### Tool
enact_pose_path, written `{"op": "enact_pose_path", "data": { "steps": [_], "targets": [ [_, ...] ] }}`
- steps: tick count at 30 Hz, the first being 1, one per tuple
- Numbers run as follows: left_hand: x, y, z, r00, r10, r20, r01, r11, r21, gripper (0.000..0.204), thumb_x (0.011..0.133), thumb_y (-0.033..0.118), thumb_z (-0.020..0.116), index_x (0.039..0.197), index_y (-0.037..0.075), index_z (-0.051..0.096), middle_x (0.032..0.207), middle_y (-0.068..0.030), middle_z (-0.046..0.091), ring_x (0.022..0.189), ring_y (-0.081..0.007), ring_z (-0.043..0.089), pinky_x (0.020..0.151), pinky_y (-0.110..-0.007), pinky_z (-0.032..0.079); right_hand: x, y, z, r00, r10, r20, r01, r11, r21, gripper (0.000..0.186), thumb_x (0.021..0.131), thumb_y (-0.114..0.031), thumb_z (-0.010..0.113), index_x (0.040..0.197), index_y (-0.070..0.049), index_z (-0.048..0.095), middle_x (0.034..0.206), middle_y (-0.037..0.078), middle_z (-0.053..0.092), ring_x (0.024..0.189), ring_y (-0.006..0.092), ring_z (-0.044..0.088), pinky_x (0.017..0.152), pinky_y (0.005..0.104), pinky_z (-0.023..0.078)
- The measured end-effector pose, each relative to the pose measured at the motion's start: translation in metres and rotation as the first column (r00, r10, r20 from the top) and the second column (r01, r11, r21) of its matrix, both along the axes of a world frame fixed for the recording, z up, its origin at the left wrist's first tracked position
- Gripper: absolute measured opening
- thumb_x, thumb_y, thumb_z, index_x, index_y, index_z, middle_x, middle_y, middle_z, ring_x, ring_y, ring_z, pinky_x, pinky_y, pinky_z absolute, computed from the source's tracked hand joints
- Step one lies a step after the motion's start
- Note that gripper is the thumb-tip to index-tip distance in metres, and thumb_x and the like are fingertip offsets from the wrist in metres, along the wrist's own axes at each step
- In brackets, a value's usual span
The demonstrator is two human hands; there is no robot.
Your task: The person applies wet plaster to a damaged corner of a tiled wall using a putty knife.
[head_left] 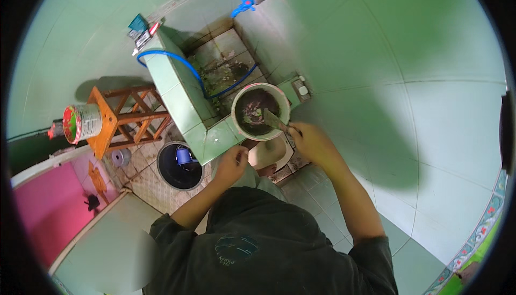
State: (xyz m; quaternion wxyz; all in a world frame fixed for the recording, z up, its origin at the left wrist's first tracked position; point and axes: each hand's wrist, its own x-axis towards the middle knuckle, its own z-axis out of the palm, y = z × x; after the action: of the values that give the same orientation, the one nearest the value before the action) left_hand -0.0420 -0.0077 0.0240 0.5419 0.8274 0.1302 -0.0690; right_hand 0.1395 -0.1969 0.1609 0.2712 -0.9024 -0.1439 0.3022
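Observation:
My right hand (pixel 310 142) grips the handle of a flat, wide-ended hand tool (pixel 273 120), a scraper or a brush. Its broad end reaches over the inside of a round whitish bucket (pixel 284 101). Dark liquid with pinkish, foamy patches (pixel 253 113) fills part of that bucket, which stands at the corner of the tiled ledge. Below and left of it, my left hand (pixel 232 164) has its fingers curled together near the ledge corner, apart from the tool. What its fingers may hold is hidden.
A blue hose (pixel 185 61) crosses the low tiled wall (pixel 171 80) into a dirty basin (pixel 228 45) under a blue-handled tap (pixel 244 6). Left stand a wooden stool (pixel 110 116) bearing a paint-stained tub (pixel 88 122), and a black bucket (pixel 167 172) with a blue dipper (pixel 184 156). A squat toilet (pixel 266 155) lies below.

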Motion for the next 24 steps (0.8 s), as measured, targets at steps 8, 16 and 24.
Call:
{"op": "enact_pose_path", "data": {
  "steps": [8, 16, 24],
  "targets": [
    [0.022, 0.042, -0.034, 0.873, 0.451, -0.185, -0.488, 0.807, -0.333, 0.044, 0.101, 0.027, 0.057, 0.136, 0.001, 0.052, 0.117, -0.0106, 0.056, 0.094, -0.0182, 0.067, 0.071, -0.029, 0.057, 0.038, 0.074, -0.110, 0.964, 0.231, -0.135, -0.249, 0.958, -0.141, 0.031, 0.088, -0.023, 0.057, 0.101, 0.001, 0.071, 0.099, 0.027, 0.068, 0.096, 0.0422, 0.066, 0.087, 0.0470, 0.052],
    [0.060, 0.040, -0.045, 0.946, 0.323, -0.023, -0.318, 0.910, -0.267, 0.038, 0.099, 0.023, 0.060, 0.133, 0.005, 0.060, 0.099, -0.0082, 0.060, 0.084, -0.0149, 0.061, 0.071, -0.028, 0.053, 0.018, 0.105, -0.147, 0.975, 0.121, -0.186, -0.120, 0.993, 0.018, 0.030, 0.087, -0.021, 0.057, 0.097, 0.002, 0.072, 0.096, 0.027, 0.069, 0.099, 0.0428, 0.066, 0.089, 0.0472, 0.052],
    [0.060, 0.037, -0.045, 0.939, 0.341, -0.051, -0.345, 0.932, -0.113, 0.038, 0.098, 0.023, 0.062, 0.131, 0.003, 0.061, 0.086, -0.0084, 0.059, 0.078, -0.0168, 0.061, 0.073, -0.032, 0.052, 0.016, 0.121, -0.161, 0.982, 0.046, -0.181, -0.081, 0.979, -0.186, 0.025, 0.079, -0.016, 0.067, 0.093, 0.005, 0.071, 0.098, 0.031, 0.068, 0.096, 0.0399, 0.069, 0.084, 0.0461, 0.055]
  ]
}}
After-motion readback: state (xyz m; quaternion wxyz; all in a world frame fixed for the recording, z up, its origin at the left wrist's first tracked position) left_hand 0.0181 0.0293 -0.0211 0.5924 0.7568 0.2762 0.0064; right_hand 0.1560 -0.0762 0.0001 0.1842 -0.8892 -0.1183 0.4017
